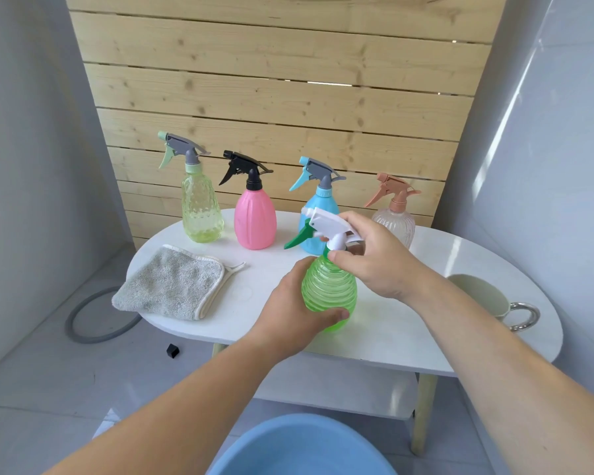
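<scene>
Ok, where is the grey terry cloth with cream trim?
In the head view, the grey terry cloth lies flat on the left end of the white oval table, in front of the yellow-green clear spray bottle.

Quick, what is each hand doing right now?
Left hand: curled round the body of the green spray bottle, holding it on the table.
Right hand: fingers and thumb grip the bottle's white spray head at the neck.

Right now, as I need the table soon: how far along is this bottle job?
Done: nothing sure; the back bottles stand capped. In hand: left hand grips the green bottle, right hand pinches its sprayer collar, still on. Left: cloth and mug lie untouched.
</scene>
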`<action>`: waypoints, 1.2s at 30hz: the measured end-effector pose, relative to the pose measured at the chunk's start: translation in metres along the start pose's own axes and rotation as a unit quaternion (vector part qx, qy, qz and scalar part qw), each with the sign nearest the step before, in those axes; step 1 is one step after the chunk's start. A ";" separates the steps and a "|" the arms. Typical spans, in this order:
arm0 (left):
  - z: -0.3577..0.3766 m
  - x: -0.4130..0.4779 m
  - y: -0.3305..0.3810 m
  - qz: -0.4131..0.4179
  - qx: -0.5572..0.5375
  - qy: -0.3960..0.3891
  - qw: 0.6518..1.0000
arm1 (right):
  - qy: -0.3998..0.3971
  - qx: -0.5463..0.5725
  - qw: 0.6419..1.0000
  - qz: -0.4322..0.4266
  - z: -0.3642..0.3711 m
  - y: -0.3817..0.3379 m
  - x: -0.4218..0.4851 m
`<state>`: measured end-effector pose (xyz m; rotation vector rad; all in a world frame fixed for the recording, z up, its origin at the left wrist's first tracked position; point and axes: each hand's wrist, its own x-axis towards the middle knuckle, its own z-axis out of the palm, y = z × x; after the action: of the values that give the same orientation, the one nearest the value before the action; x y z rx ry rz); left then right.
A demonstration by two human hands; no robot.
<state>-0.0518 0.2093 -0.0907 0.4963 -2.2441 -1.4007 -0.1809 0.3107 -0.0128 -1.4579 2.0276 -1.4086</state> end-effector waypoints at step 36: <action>-0.006 0.007 -0.013 -0.002 -0.021 -0.058 0.998 | -0.034 0.098 0.993 0.051 -0.011 0.006 -0.006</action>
<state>-0.0534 0.1958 -0.0994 0.4150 -2.2992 -1.5113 -0.1896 0.3217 -0.0140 -1.2848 1.8370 -1.4502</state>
